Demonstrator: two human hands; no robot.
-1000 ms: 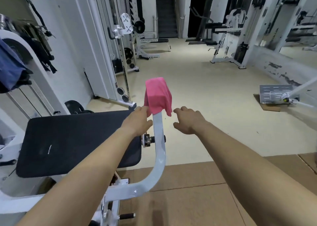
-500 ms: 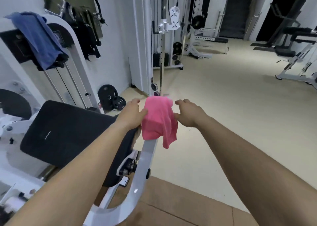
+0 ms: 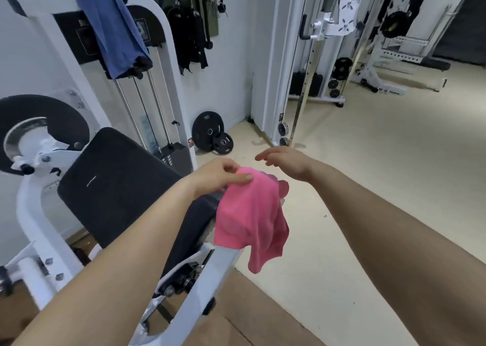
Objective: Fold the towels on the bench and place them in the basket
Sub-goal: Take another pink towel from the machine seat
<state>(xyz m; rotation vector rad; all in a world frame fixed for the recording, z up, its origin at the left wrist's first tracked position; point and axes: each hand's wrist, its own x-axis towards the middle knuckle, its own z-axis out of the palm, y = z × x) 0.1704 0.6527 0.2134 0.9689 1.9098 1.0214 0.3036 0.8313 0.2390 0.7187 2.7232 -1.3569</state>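
A pink towel hangs over the top of a white machine bar, beside a black padded bench. My left hand pinches the towel's upper left edge between thumb and fingers. Just past the towel's top right, my right hand hovers with fingers spread and holds nothing. A blue towel is draped over the white machine frame at the upper left. No basket is in view.
Black weight plates lean against the wall behind the bench. Black straps hang on the wall. A white cable machine stands at the back, with beige floor to the right and brown mat below.
My view has swung left and closer to the bench. My left hand has taken hold of the pink towel's top edge, and my right hand has opened and lifted off the towel.
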